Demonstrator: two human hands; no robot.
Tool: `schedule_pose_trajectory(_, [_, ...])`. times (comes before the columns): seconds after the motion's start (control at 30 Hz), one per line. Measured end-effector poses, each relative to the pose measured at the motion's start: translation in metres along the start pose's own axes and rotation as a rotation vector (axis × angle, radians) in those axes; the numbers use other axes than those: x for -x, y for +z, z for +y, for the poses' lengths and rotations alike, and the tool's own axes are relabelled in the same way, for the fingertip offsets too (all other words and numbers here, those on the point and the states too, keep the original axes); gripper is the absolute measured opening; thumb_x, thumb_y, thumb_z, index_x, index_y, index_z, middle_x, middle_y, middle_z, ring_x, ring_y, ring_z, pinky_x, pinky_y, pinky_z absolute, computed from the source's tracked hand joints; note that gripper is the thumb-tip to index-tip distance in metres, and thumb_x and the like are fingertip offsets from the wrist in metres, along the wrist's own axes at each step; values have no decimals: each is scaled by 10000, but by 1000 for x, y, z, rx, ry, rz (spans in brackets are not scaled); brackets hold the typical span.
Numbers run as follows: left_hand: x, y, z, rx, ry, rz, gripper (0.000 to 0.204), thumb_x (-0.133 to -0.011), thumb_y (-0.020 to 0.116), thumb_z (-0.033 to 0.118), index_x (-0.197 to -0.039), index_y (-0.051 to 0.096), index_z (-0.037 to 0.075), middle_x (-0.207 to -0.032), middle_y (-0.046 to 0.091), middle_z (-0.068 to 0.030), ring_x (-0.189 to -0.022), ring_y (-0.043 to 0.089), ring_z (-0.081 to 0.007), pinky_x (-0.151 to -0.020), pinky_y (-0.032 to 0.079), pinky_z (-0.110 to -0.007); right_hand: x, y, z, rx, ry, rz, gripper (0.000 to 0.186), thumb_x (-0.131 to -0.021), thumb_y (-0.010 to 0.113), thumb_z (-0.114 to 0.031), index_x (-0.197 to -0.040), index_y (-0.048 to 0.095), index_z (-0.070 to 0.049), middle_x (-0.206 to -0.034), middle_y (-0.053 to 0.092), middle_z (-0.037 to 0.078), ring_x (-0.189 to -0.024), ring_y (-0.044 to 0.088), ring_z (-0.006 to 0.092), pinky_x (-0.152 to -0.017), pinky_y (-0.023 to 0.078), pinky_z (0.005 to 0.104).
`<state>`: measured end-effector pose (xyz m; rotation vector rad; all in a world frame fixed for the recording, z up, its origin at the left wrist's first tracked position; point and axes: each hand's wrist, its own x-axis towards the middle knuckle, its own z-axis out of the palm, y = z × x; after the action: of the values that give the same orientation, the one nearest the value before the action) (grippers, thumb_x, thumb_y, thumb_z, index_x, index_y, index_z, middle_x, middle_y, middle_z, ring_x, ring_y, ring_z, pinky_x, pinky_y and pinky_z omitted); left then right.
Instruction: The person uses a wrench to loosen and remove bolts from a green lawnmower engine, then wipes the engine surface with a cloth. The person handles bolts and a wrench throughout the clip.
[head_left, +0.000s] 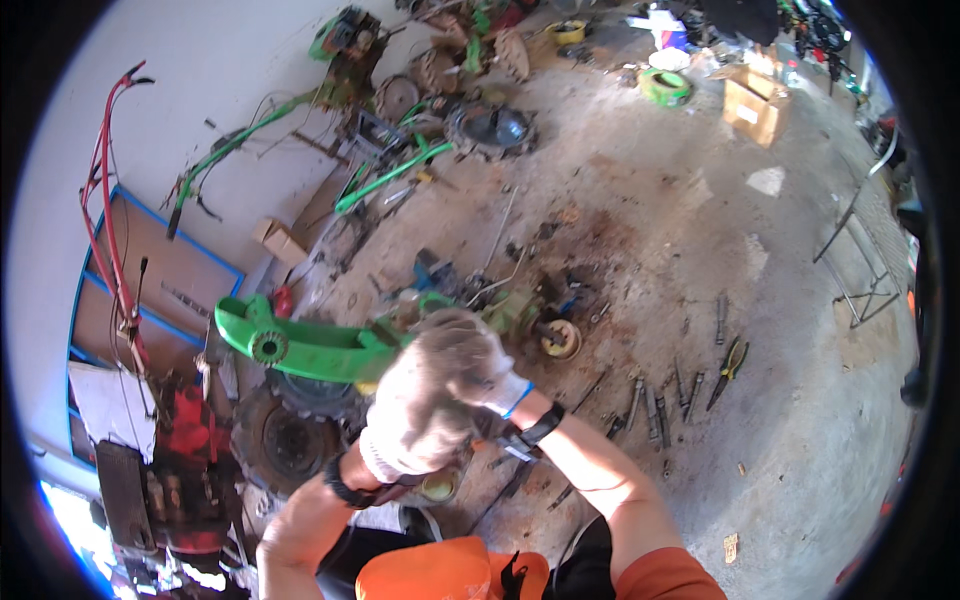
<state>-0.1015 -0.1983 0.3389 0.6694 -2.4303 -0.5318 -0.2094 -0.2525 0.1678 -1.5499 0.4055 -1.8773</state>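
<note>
My left hand (420,405), in a pale, dirt-stained work glove, is raised before the machine and smeared by motion. Pressed against its side is my right hand (492,384), in a similar glove with a blue cuff edge. The right fingers curl in toward the left glove; what they hold, if anything, is hidden. Just beyond both hands lies a green machine with a long curved handlebar bracket (320,350) reaching left, a toothed round joint on its end. To the right of the gloves, a greasy gear housing (515,315) ends in a pale round hub (561,340).
Wrenches (654,412) and yellow-handled pliers (729,372) lie on the stained concrete at right. A tyre (285,440) and red tiller (185,440) stand at left. Machine parts (490,125) crowd the far wall. A cardboard box (752,105) and metal frame (858,265) stand farther right.
</note>
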Motion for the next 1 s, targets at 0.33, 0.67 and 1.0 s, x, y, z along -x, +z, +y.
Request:
schedule_pose_trajectory(0.33, [49,-127,-4,-210,-228,828,729,-1115,679,407,-1665,462,-19,-1623,563,-206,-1420,608,-283,-1246,427,-425,25,-38,-40,223,214,17,196,-1054,641,-103,-1140,786,-3,-1129,803,139,-1015,775,245,-885,642,362])
schedule_pose_trajectory(0.67, [35,-124,-23,200,-388,836,488,-1034,698,61,-1507,577,38,-1258,659,-67,-1161,627,-169,-1037,535,-334,-14,-70,0,78,980,48,311,-1166,603,-215,-1376,707,-11,-924,733,29,-720,642,76,-626,508,255])
schedule_pose_trajectory(1.0, [35,-119,-34,152,-329,912,615,-993,773,188,-1552,574,29,-1240,680,-111,-1170,654,-249,-1103,512,-421,-65,-56,54,165,945,-124,355,-1158,618,-220,-1437,718,-25,-1306,775,68,-1201,694,168,-1072,549,340])
